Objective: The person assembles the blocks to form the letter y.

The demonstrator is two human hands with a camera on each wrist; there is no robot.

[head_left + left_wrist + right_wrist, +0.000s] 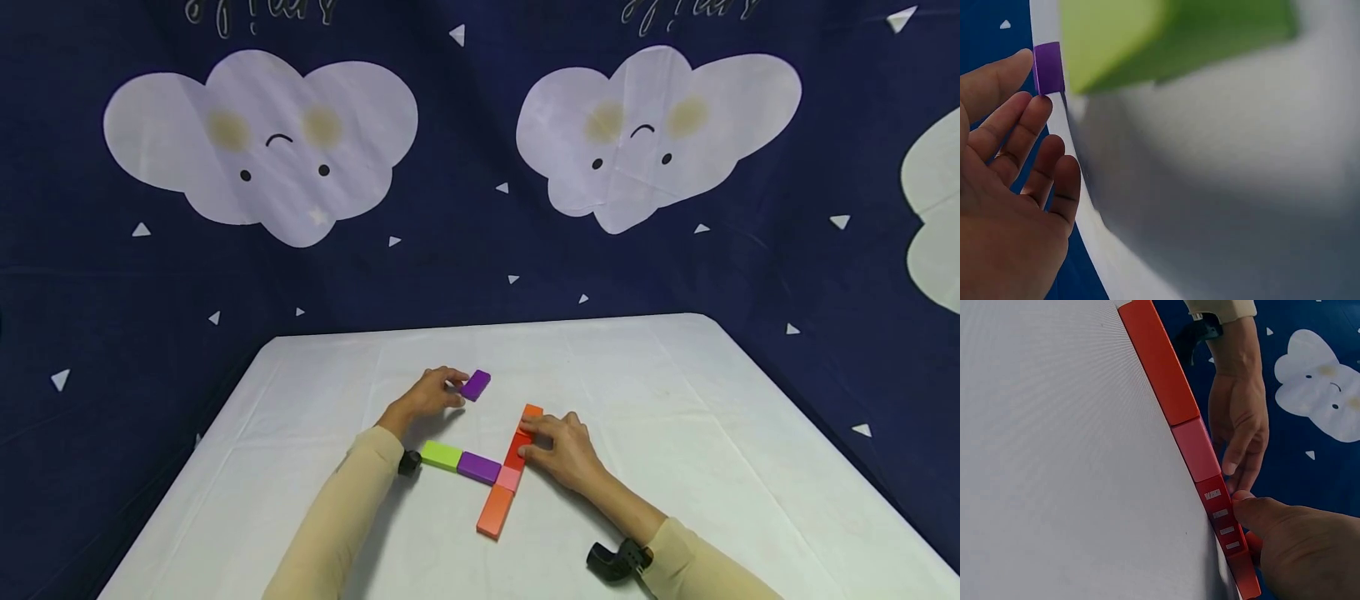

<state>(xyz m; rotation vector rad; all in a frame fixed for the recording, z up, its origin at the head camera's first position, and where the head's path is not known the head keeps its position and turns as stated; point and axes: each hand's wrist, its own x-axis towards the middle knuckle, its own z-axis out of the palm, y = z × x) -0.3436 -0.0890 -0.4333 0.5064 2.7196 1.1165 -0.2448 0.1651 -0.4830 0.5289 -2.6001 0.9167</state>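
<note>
Toward the back of the table, a purple block (476,384) sits at the fingertips of my left hand (431,395). The thumb and fingers of that hand are spread and loosely bent, close beside the block's left end. My right hand (567,450) pinches a red block (1219,512) between thumb and forefinger, the forefinger reaching over where it meets the far orange block (533,411). A pink block (507,478) and a near orange block (495,512) continue that straight row. Branching off leftward are a second purple block (478,467) and a lime-green block (442,455).
The blocks lie on a white-covered table (675,400) with rounded far corners. Behind it hangs a dark blue cloth (465,267) printed with clouds. The green block looms large and blurred in the left wrist view. Black wrist cameras (617,562) sit on both forearms.
</note>
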